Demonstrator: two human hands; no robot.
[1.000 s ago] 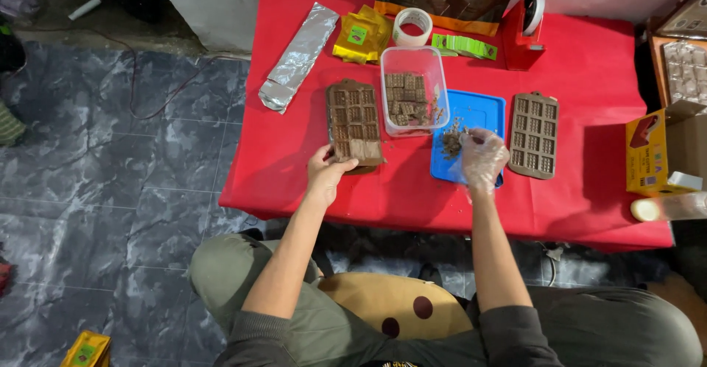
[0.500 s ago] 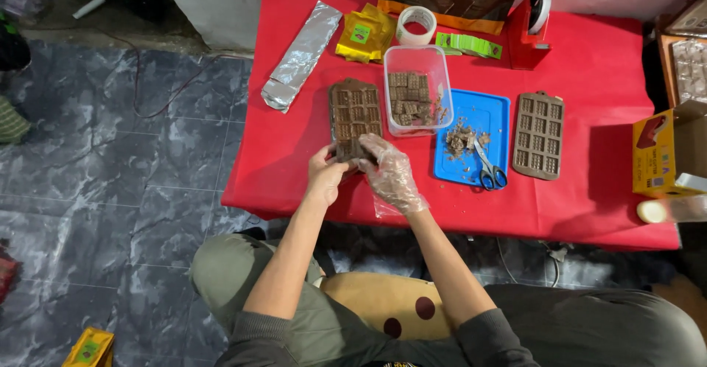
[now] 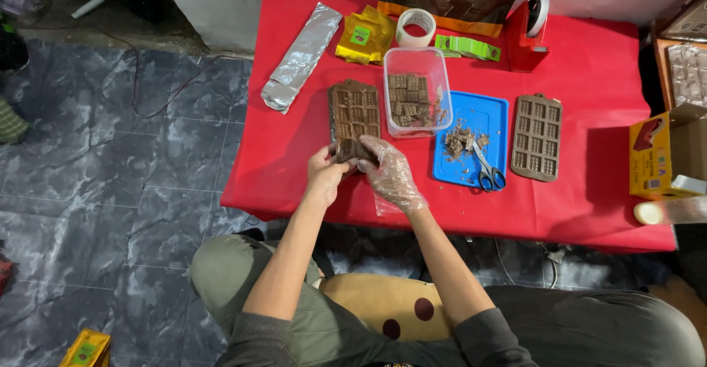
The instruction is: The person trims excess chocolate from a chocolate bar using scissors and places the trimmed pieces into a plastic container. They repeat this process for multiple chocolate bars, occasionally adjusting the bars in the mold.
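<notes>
A brown chocolate mould [image 3: 354, 113] full of chocolate pieces lies on the red table [image 3: 589, 65]. My left hand [image 3: 325, 175] grips its near edge. My right hand [image 3: 388, 172], in a clear plastic glove, holds the same near edge beside the left and touches a chocolate piece there. A clear plastic box [image 3: 417, 91] with several chocolate pieces stands just right of the mould.
A blue tray [image 3: 471, 120] holds chocolate scraps and scissors [image 3: 487, 172]. An empty brown mould [image 3: 536, 137] lies right of it. Foil sheet [image 3: 302, 57], yellow packets [image 3: 364, 35], tape roll [image 3: 415, 26], red tape dispenser [image 3: 524, 35] sit at the back. A yellow box [image 3: 655, 157] is at the right.
My right hand left the blue tray, put down the scissors there, and crossed left to the filled mould's near edge. My left hand stayed on the mould.
</notes>
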